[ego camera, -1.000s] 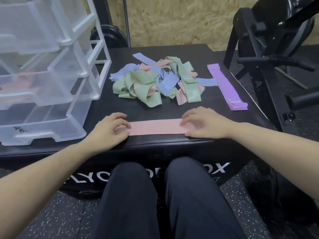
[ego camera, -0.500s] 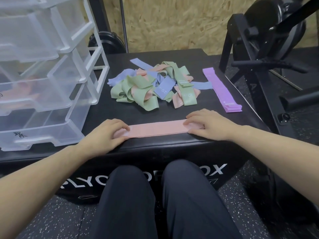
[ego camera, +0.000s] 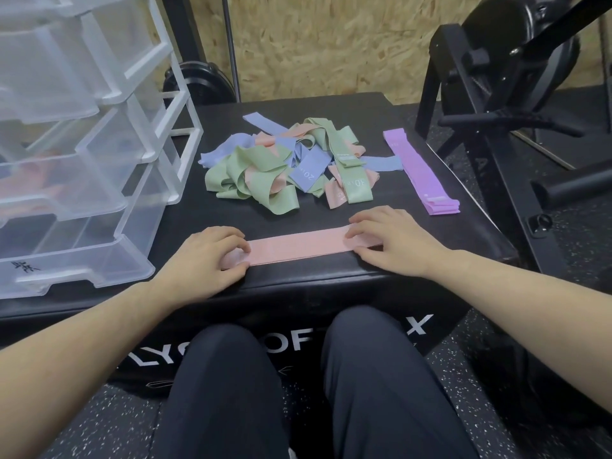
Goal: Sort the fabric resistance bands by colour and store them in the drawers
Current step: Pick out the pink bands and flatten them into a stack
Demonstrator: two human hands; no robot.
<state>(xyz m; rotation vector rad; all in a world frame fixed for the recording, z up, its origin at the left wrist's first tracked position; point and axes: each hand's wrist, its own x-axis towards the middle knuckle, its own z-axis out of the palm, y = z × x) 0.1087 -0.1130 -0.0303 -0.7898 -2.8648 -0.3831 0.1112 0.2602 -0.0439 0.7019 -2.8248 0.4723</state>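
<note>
Black plyo box [ego camera: 331, 104] on speckled gym floor [ego camera: 99, 419], chipboard wall [ego camera: 331, 38] behind. Pink band [ego camera: 298, 246] flat, long axis left-right. Left hand [ego camera: 212, 256] and right hand [ego camera: 394, 240], fingers curled, press its ends.

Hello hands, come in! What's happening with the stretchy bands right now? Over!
Left hand and right hand press the ends of a pink band, flat on the black box. Mixed pile unsorted behind. Nothing in the way.

Colours on the black worktop [ego camera: 331, 279]
Flat band [ego camera: 298, 248]: pink. Pile [ego camera: 284, 170]: green, pink, blue. Folded stack [ego camera: 420, 170]: purple. Drawers [ego camera: 82, 180]: clear plastic.
</note>
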